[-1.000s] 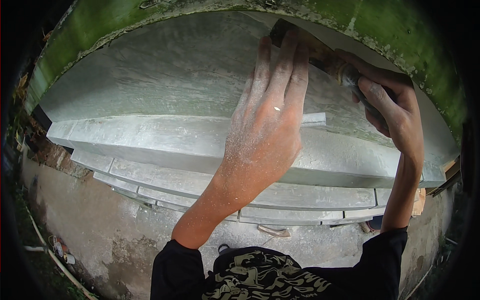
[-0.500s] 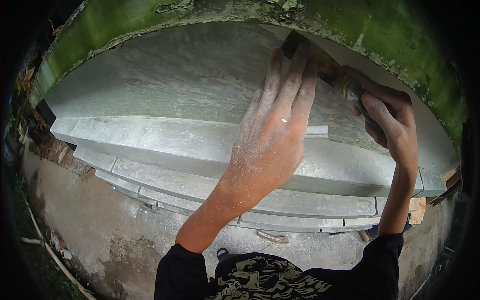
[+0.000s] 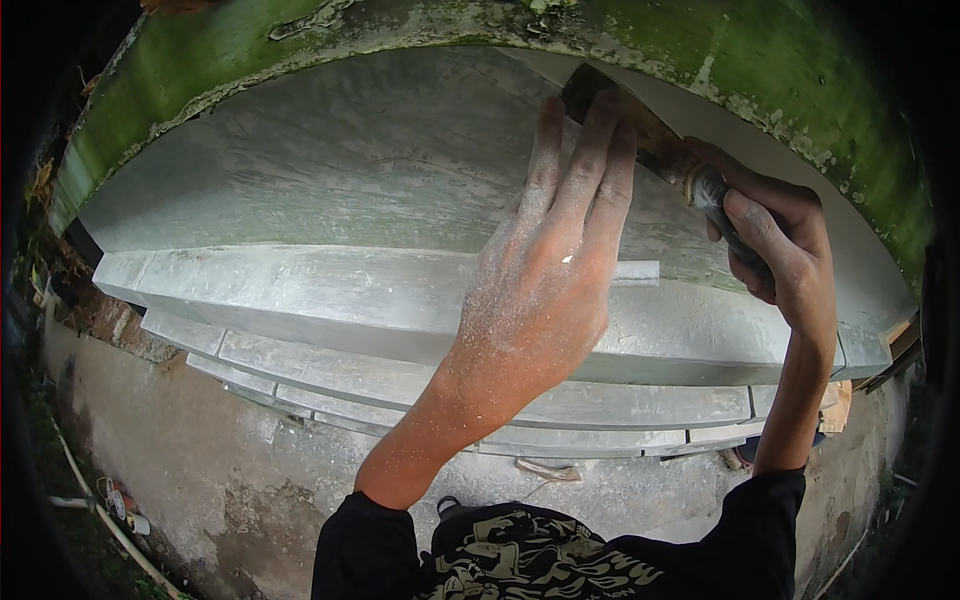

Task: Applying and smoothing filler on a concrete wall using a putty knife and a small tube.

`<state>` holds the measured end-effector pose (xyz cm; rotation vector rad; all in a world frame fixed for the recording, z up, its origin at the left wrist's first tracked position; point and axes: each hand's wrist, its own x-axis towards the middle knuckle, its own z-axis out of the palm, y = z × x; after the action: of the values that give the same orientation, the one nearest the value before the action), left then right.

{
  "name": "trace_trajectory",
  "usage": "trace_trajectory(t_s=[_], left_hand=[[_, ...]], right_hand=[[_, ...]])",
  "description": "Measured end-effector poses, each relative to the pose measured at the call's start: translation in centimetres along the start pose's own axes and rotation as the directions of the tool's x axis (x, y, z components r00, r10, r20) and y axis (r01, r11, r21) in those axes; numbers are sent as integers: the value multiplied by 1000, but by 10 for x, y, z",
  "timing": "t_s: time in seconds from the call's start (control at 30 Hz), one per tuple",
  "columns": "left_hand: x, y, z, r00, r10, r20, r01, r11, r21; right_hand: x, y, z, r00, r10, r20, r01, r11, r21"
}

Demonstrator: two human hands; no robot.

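My right hand (image 3: 790,235) is wrapped round the dark handle of a scraper (image 3: 655,140) with a flat, brownish metal blade and a shiny collar. The blade slants up to the left across the grey, streaked surface (image 3: 330,150). My left hand (image 3: 545,270), dusted with pale powder, stretches its fingers over the blade. Its fingertips rest on or close to the metal near the far end; the contact is partly hidden. A paler smooth area (image 3: 850,215) of the surface borders the blade on its right.
A green, mossy, flaking edge (image 3: 800,70) curves across the far side. A short pale strip (image 3: 637,273) sticks out beside my left hand. Grey stepped ledges (image 3: 300,285) run nearer to me, above a concrete floor (image 3: 230,470) with a small piece of debris (image 3: 548,472).
The view has shifted slightly. The scraper and both hands hold almost the same place on the surface.
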<state>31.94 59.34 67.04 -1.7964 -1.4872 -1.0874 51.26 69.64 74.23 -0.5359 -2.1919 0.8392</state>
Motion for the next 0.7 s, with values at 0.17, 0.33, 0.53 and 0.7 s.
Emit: trace_trajectory(t_s=[0.17,0.33,0.53,0.7], left_hand=[[-2,4,8,1000,10,18,-9,999,-37],[1,6,9,1000,14,3,-13,998,-69],[-2,2,10,1000,-3,25,4,998,-59],[-4,3,8,1000,-16,27,17,999,-39]], right_hand=[[-11,3,-1,1000,12,-25,-11,999,48],[-11,5,-9,999,12,-39,-10,999,53],[-5,7,-4,999,-18,-46,17,1000,-11],[1,13,-3,997,-63,-42,63,998,-5]])
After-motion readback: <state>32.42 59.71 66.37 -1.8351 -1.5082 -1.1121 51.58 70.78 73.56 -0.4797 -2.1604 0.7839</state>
